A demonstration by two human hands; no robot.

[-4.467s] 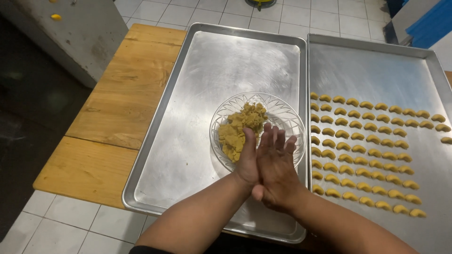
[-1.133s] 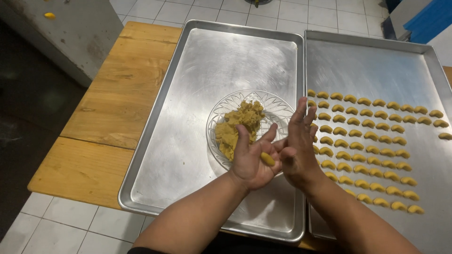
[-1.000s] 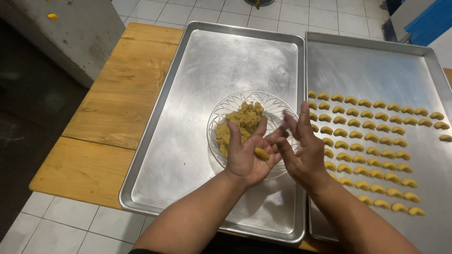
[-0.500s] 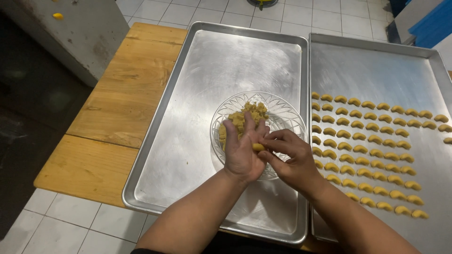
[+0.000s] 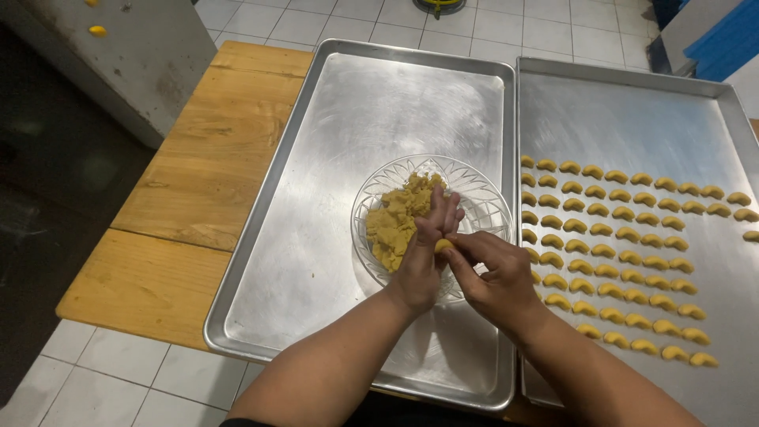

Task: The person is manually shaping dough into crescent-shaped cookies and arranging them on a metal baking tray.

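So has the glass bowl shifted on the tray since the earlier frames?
No. The glass bowl sits at the same spot on the left tray, near its right rim.

You were looking down on a wooden table [image 5: 190,182] of pale planks, set on a floor of white tiles [image 5: 103,379] that ran along the bottom left and across the top of the frame. At upper left stood a scuffed grey cabinet [image 5: 134,55]; beside it the floor lay in deep shadow. Blue panels [image 5: 727,35] filled the upper right corner.
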